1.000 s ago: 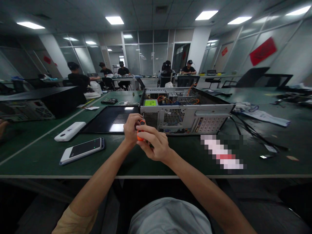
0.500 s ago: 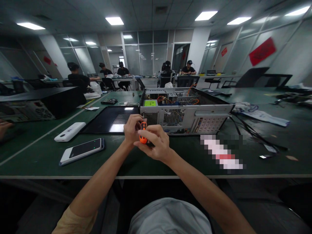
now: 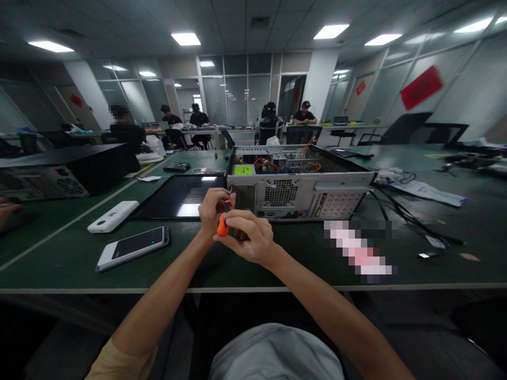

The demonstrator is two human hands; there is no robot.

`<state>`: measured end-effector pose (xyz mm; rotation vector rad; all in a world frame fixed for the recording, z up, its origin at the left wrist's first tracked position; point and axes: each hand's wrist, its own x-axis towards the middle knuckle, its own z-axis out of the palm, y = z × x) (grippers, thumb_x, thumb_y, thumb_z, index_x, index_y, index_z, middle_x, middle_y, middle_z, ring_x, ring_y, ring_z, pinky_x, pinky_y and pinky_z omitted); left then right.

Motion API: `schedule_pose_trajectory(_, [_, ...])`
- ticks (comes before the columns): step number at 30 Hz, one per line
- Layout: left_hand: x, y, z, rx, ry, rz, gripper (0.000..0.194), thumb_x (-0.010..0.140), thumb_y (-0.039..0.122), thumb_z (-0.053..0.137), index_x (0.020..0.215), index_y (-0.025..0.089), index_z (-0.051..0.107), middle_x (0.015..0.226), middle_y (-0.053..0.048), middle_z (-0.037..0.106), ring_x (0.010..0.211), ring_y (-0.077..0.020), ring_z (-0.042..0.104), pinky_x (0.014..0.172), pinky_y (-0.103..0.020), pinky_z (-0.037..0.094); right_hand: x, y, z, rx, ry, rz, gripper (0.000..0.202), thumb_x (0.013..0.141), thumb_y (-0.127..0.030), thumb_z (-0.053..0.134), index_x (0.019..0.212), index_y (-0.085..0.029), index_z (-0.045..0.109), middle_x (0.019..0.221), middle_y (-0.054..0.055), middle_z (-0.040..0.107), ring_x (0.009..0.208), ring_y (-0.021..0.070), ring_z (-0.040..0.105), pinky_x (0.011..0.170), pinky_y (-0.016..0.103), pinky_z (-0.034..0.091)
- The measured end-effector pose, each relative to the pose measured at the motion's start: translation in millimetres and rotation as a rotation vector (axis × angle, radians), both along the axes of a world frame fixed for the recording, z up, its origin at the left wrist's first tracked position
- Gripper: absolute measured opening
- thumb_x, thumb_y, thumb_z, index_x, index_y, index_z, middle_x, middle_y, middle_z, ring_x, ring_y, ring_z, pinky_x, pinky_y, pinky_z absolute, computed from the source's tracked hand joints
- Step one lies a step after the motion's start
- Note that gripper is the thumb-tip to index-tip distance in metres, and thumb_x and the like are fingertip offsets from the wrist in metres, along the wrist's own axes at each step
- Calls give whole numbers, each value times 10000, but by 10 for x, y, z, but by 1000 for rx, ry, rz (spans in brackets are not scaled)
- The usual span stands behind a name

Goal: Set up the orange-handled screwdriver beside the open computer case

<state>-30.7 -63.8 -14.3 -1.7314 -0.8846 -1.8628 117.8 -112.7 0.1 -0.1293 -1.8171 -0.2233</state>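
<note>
A screwdriver [image 3: 223, 227] with an orange and black handle points away from me, its tip end close to the left corner of an open computer case [image 3: 306, 186]. The thumb and fingers of my right hand [image 3: 252, 236] grip the rear of the handle. My left hand [image 3: 210, 210] is closed around the front of the screwdriver, near the shaft. The case lies on its side with its rear panel towards me; wires and a green-labelled part [image 3: 244, 170] show inside. Whether the tip touches a screw I cannot tell.
Left of the case lies a black side panel [image 3: 166, 198]. Nearer are a white power bank [image 3: 113, 216] and a phone-like device [image 3: 134, 247]. Black cables [image 3: 410, 224] and a glove [image 3: 425, 191] lie right. Another computer case [image 3: 99, 163] stands far left; several people sit behind.
The screwdriver's handle end has swung slightly left and its handle has tilted. My right fingers have shifted along it, while my left hand stays almost in place. The case has not moved.
</note>
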Motion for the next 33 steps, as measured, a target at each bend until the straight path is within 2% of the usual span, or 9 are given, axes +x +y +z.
schedule_pose_trajectory(3, [-2, -7, 17, 8, -9, 4, 143, 910, 244, 733, 867, 192, 607, 871, 9, 682, 634, -60, 597, 526, -163, 464, 16, -4, -13, -5, -62, 8, 192, 992, -297, 644, 1154, -194, 658, 1187, 105, 740, 978, 143, 737, 804, 224, 592])
schedule_pose_trajectory(8, [11, -38, 42, 21, 5, -21, 165, 898, 260, 756, 862, 197, 608, 863, 9, 682, 659, -74, 605, 552, -184, 476, 64, -10, -15, -26, -85, -11, 295, 1008, -241, 545, 1277, -233, 663, 1351, 131, 615, 1117, 191, 691, 791, 268, 626])
schedule_pose_trajectory(12, [23, -56, 52, -8, -3, -6, 186, 906, 301, 747, 843, 193, 610, 860, 4, 687, 634, -70, 599, 527, -185, 461, 80, -21, 11, -3, -135, 11, 323, 1026, -195, 461, 1285, -193, 655, 1282, 121, 638, 1100, 174, 690, 843, 268, 617])
schedule_pose_trajectory(16, [28, -75, 64, 7, 9, -23, 181, 902, 293, 752, 852, 195, 607, 867, 6, 687, 617, -64, 589, 516, -180, 453, 51, -19, 6, -19, -124, -28, 305, 1038, -386, 515, 1192, -201, 702, 1229, 115, 629, 1037, 169, 692, 786, 255, 626])
schedule_pose_trajectory(18, [30, -85, 71, 0, 12, -29, 191, 902, 310, 752, 849, 198, 606, 865, 4, 683, 616, -68, 587, 510, -183, 452, 26, -9, -10, -38, -85, -30, 287, 1015, -429, 577, 1150, -218, 718, 1187, 105, 617, 1002, 165, 686, 745, 248, 623])
schedule_pose_trajectory(21, [28, -84, 76, -7, 8, -41, 188, 901, 306, 755, 851, 197, 610, 866, 2, 681, 614, -69, 581, 501, -181, 440, -5, -1, -17, -50, -39, -23, 246, 1009, -375, 612, 1196, -229, 674, 1117, 82, 640, 925, 139, 693, 695, 220, 603])
schedule_pose_trajectory(24, [23, -63, 73, 17, 17, -62, 168, 892, 257, 765, 861, 194, 612, 872, 7, 680, 608, -59, 571, 508, -172, 433, -11, -17, 9, -30, -3, -11, 273, 1005, -393, 628, 1197, -199, 612, 1084, 76, 686, 859, 126, 706, 662, 203, 589])
schedule_pose_trajectory(28, [22, -47, 66, 48, 10, -18, 177, 884, 236, 772, 854, 193, 603, 856, 18, 676, 616, -58, 574, 521, -170, 436, -1, -52, 25, 60, -31, -63, 185, 1013, -305, 616, 1150, -185, 650, 1113, 97, 687, 929, 147, 705, 729, 223, 591])
schedule_pose_trajectory(33, [31, -52, 45, 8, 7, 5, 176, 892, 268, 754, 866, 197, 595, 871, 9, 679, 641, -71, 588, 529, -183, 453, -14, -59, -21, 100, -110, -117, 267, 1011, -237, 585, 1255, -179, 677, 1057, 83, 672, 931, 156, 684, 786, 248, 590])
